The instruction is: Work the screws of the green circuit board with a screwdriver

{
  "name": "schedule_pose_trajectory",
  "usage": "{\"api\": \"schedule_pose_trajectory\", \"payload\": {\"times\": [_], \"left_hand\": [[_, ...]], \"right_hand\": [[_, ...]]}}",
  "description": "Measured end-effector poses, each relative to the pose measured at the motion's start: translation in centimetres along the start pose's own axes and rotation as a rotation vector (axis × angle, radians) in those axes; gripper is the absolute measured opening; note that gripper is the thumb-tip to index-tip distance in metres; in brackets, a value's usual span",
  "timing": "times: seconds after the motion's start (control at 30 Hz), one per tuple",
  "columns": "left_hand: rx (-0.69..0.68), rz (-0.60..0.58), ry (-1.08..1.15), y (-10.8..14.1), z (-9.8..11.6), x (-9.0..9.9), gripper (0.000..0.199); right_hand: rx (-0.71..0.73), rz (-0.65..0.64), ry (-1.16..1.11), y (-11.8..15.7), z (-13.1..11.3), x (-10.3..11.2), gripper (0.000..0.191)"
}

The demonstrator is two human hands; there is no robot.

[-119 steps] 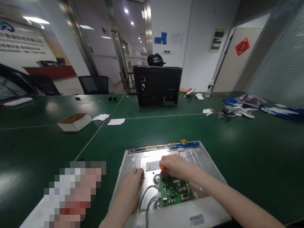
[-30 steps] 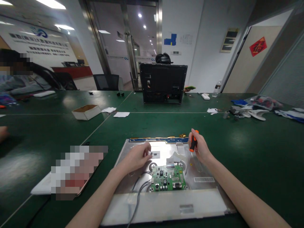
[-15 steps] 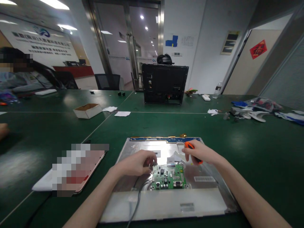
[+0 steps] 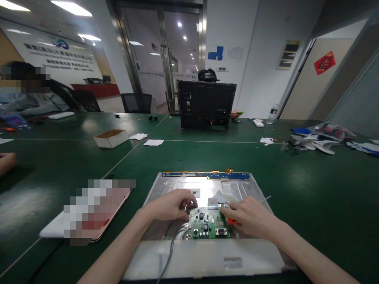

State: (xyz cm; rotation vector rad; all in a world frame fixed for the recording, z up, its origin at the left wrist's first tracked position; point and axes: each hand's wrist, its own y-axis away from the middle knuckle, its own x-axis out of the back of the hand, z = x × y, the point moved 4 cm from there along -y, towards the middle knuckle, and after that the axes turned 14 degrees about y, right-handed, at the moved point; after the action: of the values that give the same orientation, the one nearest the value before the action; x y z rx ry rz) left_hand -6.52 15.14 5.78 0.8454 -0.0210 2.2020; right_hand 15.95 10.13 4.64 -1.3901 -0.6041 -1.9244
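A green circuit board point(image 4: 211, 223) lies on the silver back of a flat display panel point(image 4: 204, 258), with a grey cable point(image 4: 171, 252) running from its left side. My left hand point(image 4: 174, 205) is curled at the board's upper left corner; what its fingers pinch is too small to make out. Over the board's right edge is my right hand point(image 4: 248, 216), closed on an orange-handled screwdriver point(image 4: 232, 221). The screwdriver's thin shaft point(image 4: 265, 199) points up and right, away from the board. A blue strip board point(image 4: 207, 176) runs along the panel's far edge.
A pixelated flat item point(image 4: 100, 213) lies left of the panel. Farther back are an open cardboard box point(image 4: 110, 139), white papers point(image 4: 153, 142), a black monitor housing point(image 4: 207, 105), a bottle point(image 4: 272, 113) and bagged parts point(image 4: 333, 130). A person's hand point(image 4: 7, 162) rests at the far left.
My right hand has moved down and toward the board, and the screwdriver has turned so its shaft shows at the right. My left hand has stayed nearly in place.
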Motion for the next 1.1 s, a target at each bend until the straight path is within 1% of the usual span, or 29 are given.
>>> {"api": "schedule_pose_trajectory", "payload": {"times": [0.07,0.13,0.3,0.4,0.47,0.5,0.57,0.67,0.77,0.87,0.93,1.03,1.1], "left_hand": [[0.005,-0.009,0.009,-0.1,0.0,0.0,0.03],[0.005,-0.013,0.028,-0.1,0.0,0.1,0.029],[-0.027,-0.021,0.052,-0.1,0.2,0.3,0.03],[-0.064,-0.042,0.085,0.0,0.3,0.4,0.027],[-0.061,-0.049,0.124,0.1,0.1,0.6,0.023],[-0.051,-0.05,0.141,0.1,-0.1,0.6,0.021],[-0.021,-0.061,0.171,0.2,-0.5,0.7,0.02],[0.029,-0.105,0.231,0.3,-1.0,0.7,0.025],[0.053,-0.134,0.238,0.3,-1.1,0.8,0.029],[0.068,-0.121,0.203,0.4,-0.8,1.0,0.029],[0.06,-0.113,0.208,0.5,-0.4,1.0,0.027],[0.012,-0.112,0.213,0.4,-0.1,0.9,0.025],[0.008,-0.102,0.186,0.2,-0.1,0.7,0.026]], "right_hand": [[0.021,0.027,0.009,0.0,-0.1,-0.2,0.027],[0.0,0.065,-0.038,0.0,0.1,-0.2,0.03],[-0.193,0.158,-0.325,-0.3,1.3,-0.2,0.033],[-0.3,0.215,-0.53,-0.9,1.5,-0.1,0.021],[-0.402,0.212,-0.644,-1.4,1.7,-0.1,0.013],[-0.449,0.198,-0.69,-1.7,1.8,0.0,0.013],[-0.532,0.174,-0.758,-2.1,2.0,0.0,0.02],[-0.589,0.153,-0.796,-2.6,2.2,0.1,0.026],[-0.6,0.145,-0.786,-2.8,2.4,0.0,0.028],[-0.57,0.165,-0.73,-2.7,2.6,0.1,0.029],[-0.471,0.182,-0.693,-2.5,2.7,0.4,0.024],[-0.288,0.18,-0.644,-1.9,2.6,0.9,0.011],[-0.209,0.129,-0.603,-1.4,2.5,0.8,0.017]]}}
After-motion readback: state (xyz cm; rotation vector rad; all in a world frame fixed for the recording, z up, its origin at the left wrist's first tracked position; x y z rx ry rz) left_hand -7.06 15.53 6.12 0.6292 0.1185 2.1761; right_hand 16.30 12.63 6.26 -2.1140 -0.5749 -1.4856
